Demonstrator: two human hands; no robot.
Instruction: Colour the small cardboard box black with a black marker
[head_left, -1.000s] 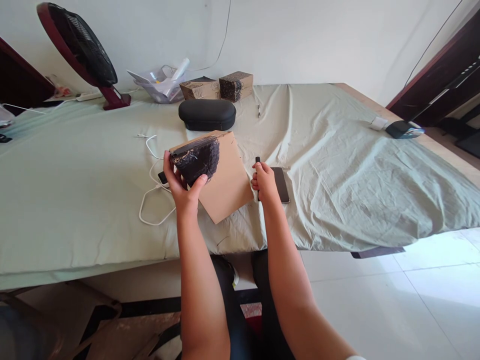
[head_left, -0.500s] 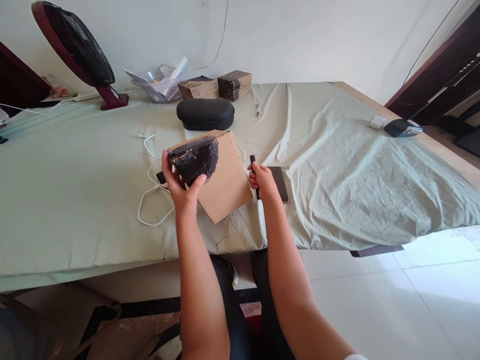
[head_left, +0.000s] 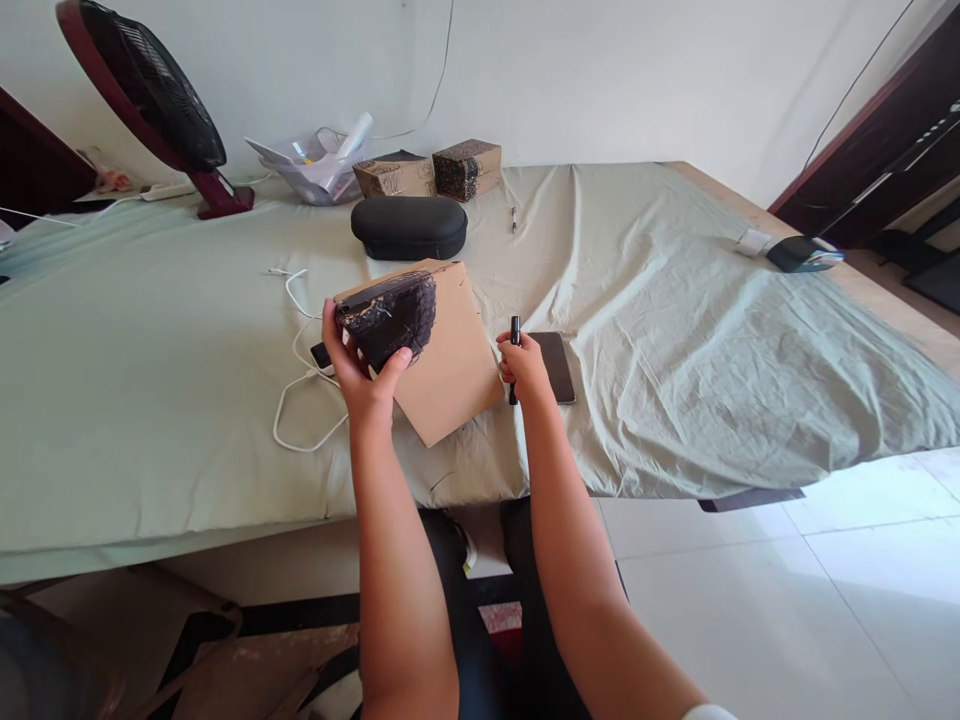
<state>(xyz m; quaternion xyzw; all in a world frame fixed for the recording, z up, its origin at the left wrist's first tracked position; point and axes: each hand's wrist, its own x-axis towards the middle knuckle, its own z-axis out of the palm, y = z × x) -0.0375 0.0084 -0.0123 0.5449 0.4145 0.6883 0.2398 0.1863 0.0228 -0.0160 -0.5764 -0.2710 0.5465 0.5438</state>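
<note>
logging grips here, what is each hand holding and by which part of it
The left hand holds the cardboard box by its blackened left end; the right hand grips the black marker around its middle.

Black marker (head_left: 515,327) partly hidden in right hand (head_left: 524,364); 2 arms (head_left: 405,570) cut off below.

The box (head_left: 454,360) is matt cardboard, its black patch (head_left: 401,312) rough; the marker (head_left: 515,329) looks glossy plastic, the sheet (head_left: 675,350) wrinkled cloth.
</note>
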